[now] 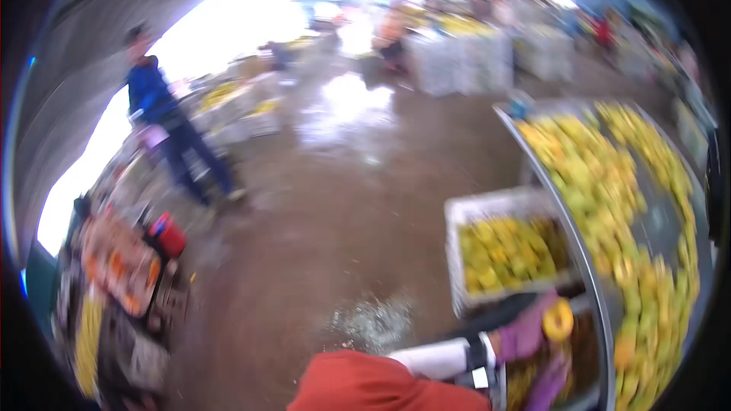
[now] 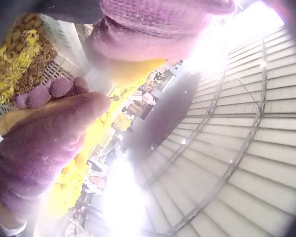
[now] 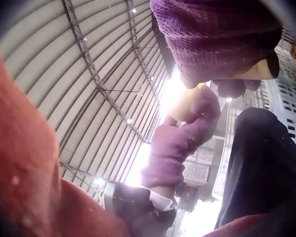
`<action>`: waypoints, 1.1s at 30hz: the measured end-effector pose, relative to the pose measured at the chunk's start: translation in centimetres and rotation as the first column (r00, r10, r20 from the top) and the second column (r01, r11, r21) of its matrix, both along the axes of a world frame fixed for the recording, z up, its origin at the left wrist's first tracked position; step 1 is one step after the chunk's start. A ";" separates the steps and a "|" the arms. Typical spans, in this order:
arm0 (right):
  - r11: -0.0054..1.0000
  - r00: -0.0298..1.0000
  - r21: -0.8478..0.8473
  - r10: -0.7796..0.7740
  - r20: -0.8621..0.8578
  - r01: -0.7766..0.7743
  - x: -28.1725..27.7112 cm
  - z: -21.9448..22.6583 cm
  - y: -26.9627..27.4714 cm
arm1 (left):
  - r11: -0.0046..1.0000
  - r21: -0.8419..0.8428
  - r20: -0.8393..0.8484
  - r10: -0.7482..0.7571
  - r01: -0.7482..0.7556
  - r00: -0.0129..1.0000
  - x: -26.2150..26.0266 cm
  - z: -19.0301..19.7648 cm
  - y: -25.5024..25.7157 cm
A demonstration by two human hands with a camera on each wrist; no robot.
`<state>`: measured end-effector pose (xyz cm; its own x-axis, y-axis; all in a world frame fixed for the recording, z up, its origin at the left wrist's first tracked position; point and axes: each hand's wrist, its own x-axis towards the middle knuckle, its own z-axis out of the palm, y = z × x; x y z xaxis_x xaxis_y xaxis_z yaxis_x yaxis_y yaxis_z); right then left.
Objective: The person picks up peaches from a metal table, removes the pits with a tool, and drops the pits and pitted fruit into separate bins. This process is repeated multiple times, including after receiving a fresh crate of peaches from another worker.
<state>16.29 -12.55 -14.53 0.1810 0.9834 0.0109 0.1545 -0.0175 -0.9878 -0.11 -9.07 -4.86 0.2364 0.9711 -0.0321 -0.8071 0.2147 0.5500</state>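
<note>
In the head view, my left hand, in a purple glove, holds a yellow ring-shaped piece of fruit. The right wrist view shows that same yellow fruit between the thumb and fingers of the left hand. Lower down, my right hand, also gloved in purple, is close beside the left. Its fingers wrap a tan rod-like handle, whose working end is hidden. From the left wrist, the handle runs under the right thumb.
Against the metal table edge stands a white crate of yellow-green fruit. Many yellow fruits cover the table. Below my hands, a perforated crate holds yellow and brown pieces. Across the wet floor stands a person in blue.
</note>
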 end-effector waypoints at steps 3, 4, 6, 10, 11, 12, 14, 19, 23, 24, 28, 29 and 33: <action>0.998 0.973 -0.058 0.017 0.228 -0.004 -2.3 6.1 -3.6 | 0.941 0.332 -0.606 0.269 -0.070 0.749 -1.6 2.8 -0.1; 0.999 0.954 -0.048 0.016 0.300 -0.002 -2.8 6.9 -3.6 | 0.976 0.216 -0.450 0.130 -0.033 0.883 -1.6 2.5 0.7; 0.998 0.778 0.032 0.020 0.628 -0.052 -2.9 8.9 -3.9 | 0.996 -0.051 -0.033 -0.072 0.070 0.997 -1.3 2.0 1.7; 0.999 0.828 -0.014 0.035 0.560 -0.033 -3.5 10.4 -4.0 | 0.987 -0.143 -0.199 -0.103 0.075 0.975 -1.0 2.0 1.9; 0.998 0.820 0.042 0.012 0.573 -0.044 -4.1 11.3 -3.9 | 0.991 -0.124 -0.268 -0.078 0.046 0.960 -0.8 1.9 1.8; 0.994 0.811 0.096 -0.009 0.585 -0.057 -4.4 11.8 -3.7 | 0.995 -0.102 -0.335 -0.051 0.018 0.941 -0.7 1.8 1.7; 0.998 0.797 0.056 -0.002 0.604 -0.040 -4.6 11.8 -3.3 | 0.991 -0.134 -0.340 -0.044 -0.002 0.939 -0.6 1.6 1.9; 0.999 0.862 0.043 -0.050 0.504 0.033 -4.7 11.3 -3.5 | 0.989 -0.139 -0.121 -0.075 0.058 0.990 -0.8 0.1 1.9; 0.997 0.837 0.072 -0.037 0.547 -0.003 -4.1 9.9 -3.7 | 0.700 0.606 -0.768 0.390 0.379 0.508 -0.6 -2.0 0.2; 1.000 0.839 0.018 -0.008 0.545 -0.002 -3.5 9.6 -3.9 | 0.804 0.518 -0.756 0.272 0.290 0.596 0.0 -2.8 -0.1; 0.995 0.894 -0.023 -0.074 0.443 0.094 -2.4 9.8 -5.0 | 0.937 -0.209 -0.046 -0.297 0.281 0.954 0.5 -3.5 0.5; 0.990 0.906 -0.018 -0.122 0.406 0.141 -2.2 10.1 -5.4 | 0.920 -0.230 0.033 -0.319 0.318 0.947 0.7 -3.8 1.0; 0.993 0.919 0.004 -0.112 0.379 0.120 -2.9 9.9 -5.5 | 0.879 -0.309 0.276 -0.283 0.363 0.919 1.4 -3.4 0.9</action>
